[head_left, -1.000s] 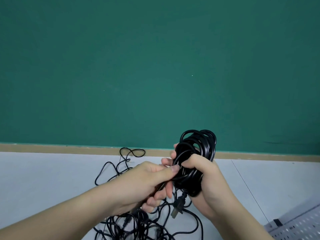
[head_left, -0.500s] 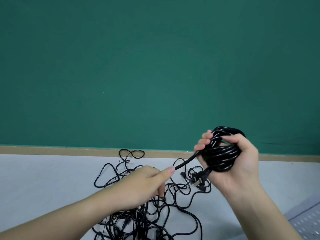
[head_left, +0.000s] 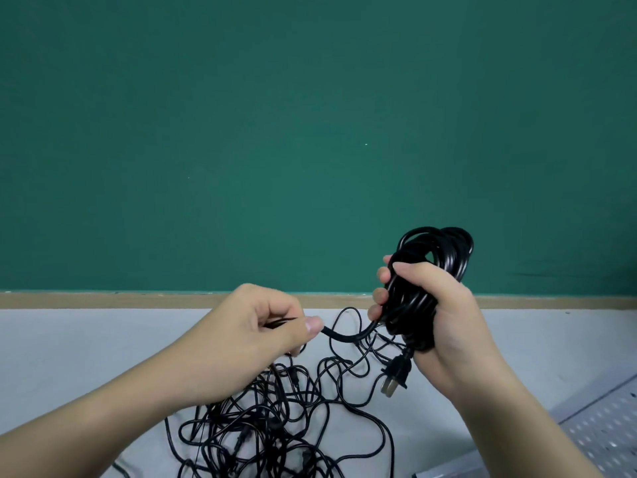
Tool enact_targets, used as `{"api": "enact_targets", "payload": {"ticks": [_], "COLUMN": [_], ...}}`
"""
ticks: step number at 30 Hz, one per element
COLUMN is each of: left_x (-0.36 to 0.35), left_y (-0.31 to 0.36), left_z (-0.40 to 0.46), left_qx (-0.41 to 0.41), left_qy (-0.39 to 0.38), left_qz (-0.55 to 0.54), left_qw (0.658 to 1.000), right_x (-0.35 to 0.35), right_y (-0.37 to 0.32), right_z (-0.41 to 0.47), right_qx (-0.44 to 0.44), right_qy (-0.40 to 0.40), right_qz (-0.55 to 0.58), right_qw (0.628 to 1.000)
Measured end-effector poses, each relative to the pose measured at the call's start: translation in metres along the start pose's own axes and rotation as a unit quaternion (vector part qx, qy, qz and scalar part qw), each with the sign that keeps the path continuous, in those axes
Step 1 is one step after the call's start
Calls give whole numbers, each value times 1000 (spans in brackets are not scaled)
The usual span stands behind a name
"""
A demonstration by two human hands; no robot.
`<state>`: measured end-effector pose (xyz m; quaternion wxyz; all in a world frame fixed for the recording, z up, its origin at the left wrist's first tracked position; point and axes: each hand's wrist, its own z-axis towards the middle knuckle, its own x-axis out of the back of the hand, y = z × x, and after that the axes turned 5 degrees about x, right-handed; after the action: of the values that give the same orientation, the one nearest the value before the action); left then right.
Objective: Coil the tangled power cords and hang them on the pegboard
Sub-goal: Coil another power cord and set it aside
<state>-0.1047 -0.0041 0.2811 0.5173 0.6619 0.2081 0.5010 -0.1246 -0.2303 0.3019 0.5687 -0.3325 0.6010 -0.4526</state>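
1. The green wall (head_left: 310, 132) fills the upper view in front of you, with a tan strip (head_left: 138, 300) along its base
2. The pale bench (head_left: 86, 357) lies below it, and a white pegboard (head_left: 610, 432) lies flat at its right near corner
3. The tangled cords (head_left: 275, 419) sprawl in black loops on the bench beneath your hands
4. Your right hand (head_left: 444, 326) is raised above the bench, its fingers (head_left: 381, 294) wrapped tight around the coiled cord (head_left: 431, 270)
5. Your left hand (head_left: 248, 339) pinches the loose run of that cord (head_left: 348, 336) between thumb and curled fingers
6. The plug (head_left: 396, 374) hangs from the coil's bottom, prongs pointing down
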Motion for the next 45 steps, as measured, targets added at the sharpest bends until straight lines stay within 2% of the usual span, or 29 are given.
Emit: {"api": "enact_targets", "payload": {"ticks": [6, 8, 10, 15, 21, 24, 27, 29, 31, 38, 42, 45], "left_x": [-11, -11, -10, -10, -7, -6, -2, 3, 4, -6, -15, -14], "left_y": [6, 7, 8, 15, 19, 17, 6, -3, -12, -6, 6, 17], "left_z": [-2, -2, -2, -2, -3, -2, 2, 2, 0, 1, -3, -1], "left_qx": [-8, -6, 3, 18, 14, 17, 95, 165, 185, 41, -29, -46], "left_qy": [-21, -23, -10, 9, 17, 33, 64, 54, 30, -10, 40, 72], "left_qz": [-21, -28, -44, -83, -88, -113, -125, -68, -24, -96, -101, -119], "left_qw": [1000, 999, 999, 996, 996, 993, 985, 982, 982, 994, 994, 989], "right_x": [-3, -8, -13, -23, -29, -35, -35, -28, -22, -21, -27, -29], "right_y": [15, 18, 21, 31, 36, 33, 24, 16, 10, 11, 19, 22], "right_z": [0, -1, -4, -9, -9, -8, -4, -1, 2, 0, -8, -11], "right_qx": [37, 28, 11, -61, -85, -99, -107, -114, -119, -124, -137, -129], "right_qy": [-23, -45, -71, -73, -90, -61, -40, -41, -53, -78, -160, -216], "right_qz": [-156, -159, -139, -57, -17, 49, 174, 252, 262, 93, 2, -25], "right_qw": [987, 986, 988, 994, 992, 992, 978, 960, 956, 985, 978, 968]}}
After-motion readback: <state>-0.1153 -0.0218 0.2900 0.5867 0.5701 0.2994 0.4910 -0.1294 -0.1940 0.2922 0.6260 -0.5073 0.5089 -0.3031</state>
